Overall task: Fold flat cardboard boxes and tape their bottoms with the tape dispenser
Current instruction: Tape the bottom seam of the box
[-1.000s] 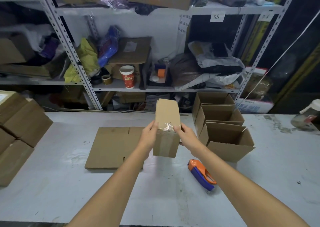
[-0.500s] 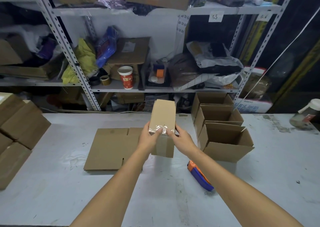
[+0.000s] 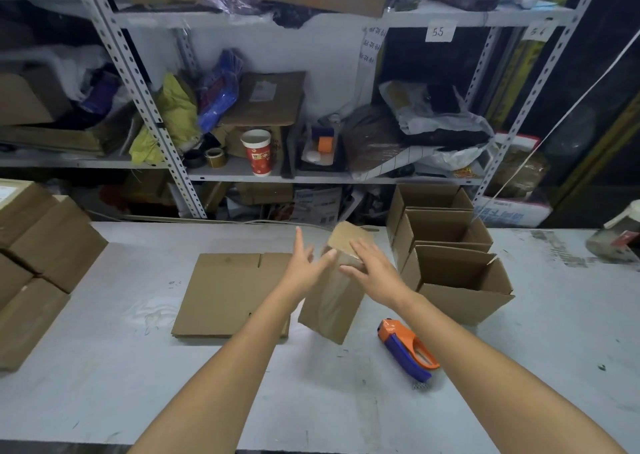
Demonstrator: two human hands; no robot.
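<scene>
A small folded cardboard box [image 3: 330, 301] stands tilted at the table's middle, blurred, its taped end up. My right hand [image 3: 374, 270] lies over that upper end, fingers spread across the tape, holding the box. My left hand [image 3: 304, 263] is at the box's left edge with its fingers apart and pointing up; only the thumb touches the cardboard. The orange and blue tape dispenser [image 3: 408, 349] lies on the table to the right of the box, under my right forearm. A stack of flat cardboard boxes [image 3: 225, 290] lies to the left of the box.
Three folded open boxes [image 3: 460, 280] stand in a row at the right, running back toward the shelf. Closed boxes [image 3: 41, 245] are piled at the table's left edge. A bottle [image 3: 620, 235] lies at the far right. Cluttered metal shelves [image 3: 242, 176] stand behind the table.
The box has dropped from upright in front of me and tipped to the right. My left hand has let go and spread open; my right hand has slid over the taped end.
</scene>
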